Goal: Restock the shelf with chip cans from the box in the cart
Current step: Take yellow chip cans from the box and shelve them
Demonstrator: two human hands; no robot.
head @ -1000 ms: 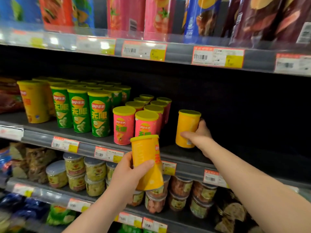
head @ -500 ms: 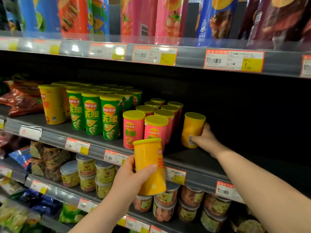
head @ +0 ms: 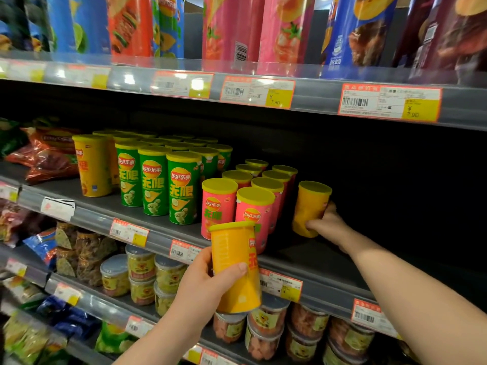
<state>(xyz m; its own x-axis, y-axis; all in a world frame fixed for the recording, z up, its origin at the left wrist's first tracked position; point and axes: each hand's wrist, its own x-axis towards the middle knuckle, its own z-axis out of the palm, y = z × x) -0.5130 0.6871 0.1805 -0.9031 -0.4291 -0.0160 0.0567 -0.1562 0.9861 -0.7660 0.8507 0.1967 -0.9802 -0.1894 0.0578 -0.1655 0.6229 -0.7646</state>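
My right hand [head: 328, 224] grips a yellow chip can [head: 308, 206] that stands, slightly tilted, on the middle shelf [head: 311, 262] just right of the pink cans [head: 218, 206]. In front of the shelf edge my left hand [head: 208, 283] holds a second yellow chip can [head: 234, 264] upright, thumb across its front. Rows of green cans [head: 181, 185] and another yellow can [head: 91, 164] stand further left on the same shelf. The cart and its box are out of view.
The middle shelf is dark and bare to the right of my right hand. Tall chip tubes [head: 232, 27] fill the top shelf. Small lidded tubs [head: 139, 267] crowd the shelf below. Snack bags [head: 50, 156] lie at the far left.
My right hand has pushed its yellow can a little deeper onto the shelf beside the pink cans. The left hand keeps its can in about the same place.
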